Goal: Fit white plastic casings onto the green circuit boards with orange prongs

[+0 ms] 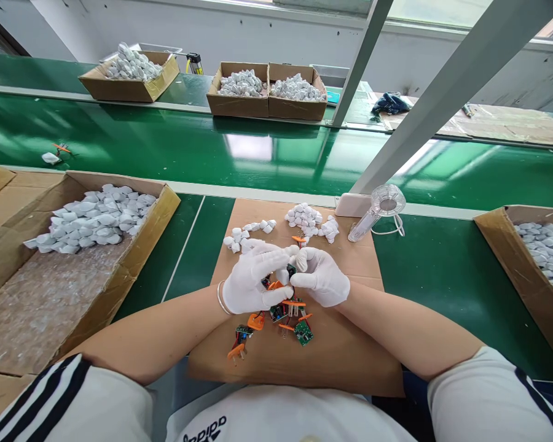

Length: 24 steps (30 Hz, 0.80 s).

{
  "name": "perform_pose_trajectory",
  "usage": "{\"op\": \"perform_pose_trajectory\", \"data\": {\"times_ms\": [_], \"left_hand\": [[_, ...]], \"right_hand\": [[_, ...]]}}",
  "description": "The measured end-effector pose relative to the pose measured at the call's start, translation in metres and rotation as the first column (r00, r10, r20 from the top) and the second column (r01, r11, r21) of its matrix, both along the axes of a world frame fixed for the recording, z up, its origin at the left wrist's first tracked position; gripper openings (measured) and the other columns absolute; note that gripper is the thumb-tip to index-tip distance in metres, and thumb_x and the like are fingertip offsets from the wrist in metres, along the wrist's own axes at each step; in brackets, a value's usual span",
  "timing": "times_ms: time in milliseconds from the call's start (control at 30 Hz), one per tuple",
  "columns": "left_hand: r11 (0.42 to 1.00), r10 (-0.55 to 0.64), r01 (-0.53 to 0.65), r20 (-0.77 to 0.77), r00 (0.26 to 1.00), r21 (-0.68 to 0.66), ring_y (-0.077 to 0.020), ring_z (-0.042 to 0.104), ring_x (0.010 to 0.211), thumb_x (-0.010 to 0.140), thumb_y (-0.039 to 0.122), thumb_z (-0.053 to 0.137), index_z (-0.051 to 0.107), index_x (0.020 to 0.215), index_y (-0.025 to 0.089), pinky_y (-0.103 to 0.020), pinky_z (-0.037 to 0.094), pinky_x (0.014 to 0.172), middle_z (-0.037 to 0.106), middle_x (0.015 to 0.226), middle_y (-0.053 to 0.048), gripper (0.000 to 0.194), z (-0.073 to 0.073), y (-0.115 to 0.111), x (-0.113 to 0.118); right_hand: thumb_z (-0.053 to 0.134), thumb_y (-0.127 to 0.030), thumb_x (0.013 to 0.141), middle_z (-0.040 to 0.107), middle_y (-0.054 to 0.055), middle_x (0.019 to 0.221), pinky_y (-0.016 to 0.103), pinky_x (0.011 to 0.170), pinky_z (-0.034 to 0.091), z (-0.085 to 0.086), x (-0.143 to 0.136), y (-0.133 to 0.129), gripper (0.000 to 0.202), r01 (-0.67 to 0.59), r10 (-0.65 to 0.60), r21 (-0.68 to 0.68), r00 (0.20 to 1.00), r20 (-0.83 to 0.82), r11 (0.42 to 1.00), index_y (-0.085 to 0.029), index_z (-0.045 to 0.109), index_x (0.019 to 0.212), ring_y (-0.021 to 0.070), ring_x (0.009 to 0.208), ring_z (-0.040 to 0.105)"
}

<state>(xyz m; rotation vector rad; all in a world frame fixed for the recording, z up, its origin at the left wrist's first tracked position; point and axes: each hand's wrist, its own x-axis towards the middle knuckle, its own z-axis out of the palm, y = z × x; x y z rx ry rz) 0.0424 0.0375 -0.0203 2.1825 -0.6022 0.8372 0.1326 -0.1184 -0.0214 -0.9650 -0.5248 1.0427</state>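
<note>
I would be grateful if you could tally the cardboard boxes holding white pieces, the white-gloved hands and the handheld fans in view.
Cardboard boxes holding white pieces: 5
White-gloved hands, left hand and right hand: 2
Handheld fan: 1
Total: 8

Held at the fingertips of the right hand (pixel 322 277), with the left hand (pixel 257 279) close around: one small green circuit board (pixel 291 270), mostly covered, so not possible to tell its exact tilt. Lying below the hands, nearer to the body: a loose group of bare boards (pixel 278 313) with orange plugs (pixel 256 321), partly overlapping in the middle. At the right of this group, one green board (pixel 303 333) turned face up. At the left end, one more board (pixel 243 333), just beside an orange plug with metal pins (pixel 236 351).
</note>
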Motion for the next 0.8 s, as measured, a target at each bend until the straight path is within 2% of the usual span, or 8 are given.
{"op": "perform_pose_trajectory", "data": {"times_ms": [133,300,467,633,800], "left_hand": [[0.999,0.017,-0.019,0.078,0.997,0.028,-0.0186,0.065,0.091,0.081,0.02,0.063,0.051,0.116,0.029,-0.034,0.052,0.076,0.071,0.089,-0.001,0.038,0.0029,-0.0006,-0.0001],[0.998,0.053,-0.056,0.109,0.993,0.028,-0.0188,0.066,0.088,0.079,0.02,0.065,0.056,0.104,0.024,-0.034,0.051,0.073,0.071,0.092,-0.003,0.026,0.0035,-0.0009,0.0015],[0.999,0.05,-0.051,0.09,0.995,0.01,-0.0188,0.066,0.091,0.077,0.023,0.066,0.054,0.11,0.025,-0.033,0.051,0.075,0.071,0.086,-0.001,0.035,0.0026,-0.0014,0.0024],[0.996,0.081,-0.083,0.074,0.994,0.027,-0.0173,0.066,0.09,0.076,0.017,0.067,0.056,0.106,0.025,-0.033,0.05,0.076,0.071,0.096,-0.003,0.033,0.001,-0.0016,0.0021],[1.0,-0.006,0.005,0.055,0.998,0.002,-0.021,0.064,0.097,0.076,0.019,0.065,0.051,0.12,0.024,-0.038,0.051,0.083,0.071,0.09,-0.003,0.047,-0.0002,0.0013,0.0035]], "right_hand": [[0.088,-0.039,0.051,0.05,-0.003,0.064,0.031,0.061,0.048,-0.0018,-0.0013,-0.0019,0.051,0.052,-0.05,-0.037,0.998,0.034,0.998,-0.019,0.041,0.059,0.0124,0.062,0.05],[0.088,-0.037,0.052,0.056,-0.001,0.07,0.031,0.063,0.047,-0.0012,-0.004,-0.0025,0.051,0.075,-0.073,-0.047,0.997,0.038,0.996,-0.019,0.04,0.057,0.0113,0.063,0.048],[0.086,-0.037,0.054,0.059,0.001,0.07,0.034,0.065,0.048,0.0041,-0.0034,0.0009,0.053,0.019,-0.019,-0.011,0.999,-0.031,1.0,-0.019,0.036,0.054,0.0148,0.068,0.055],[0.086,-0.032,0.054,0.057,-0.002,0.066,0.032,0.066,0.048,0.0018,-0.0015,0.0013,0.05,0.018,-0.019,-0.019,0.999,-0.039,1.0,-0.019,0.038,0.054,0.0136,0.067,0.055],[0.086,-0.032,0.057,0.057,-0.003,0.065,0.03,0.064,0.048,0.004,-0.0009,-0.0004,0.043,-0.023,0.019,-0.025,0.989,-0.148,0.999,-0.018,0.045,0.059,0.0128,0.065,0.055]]}}
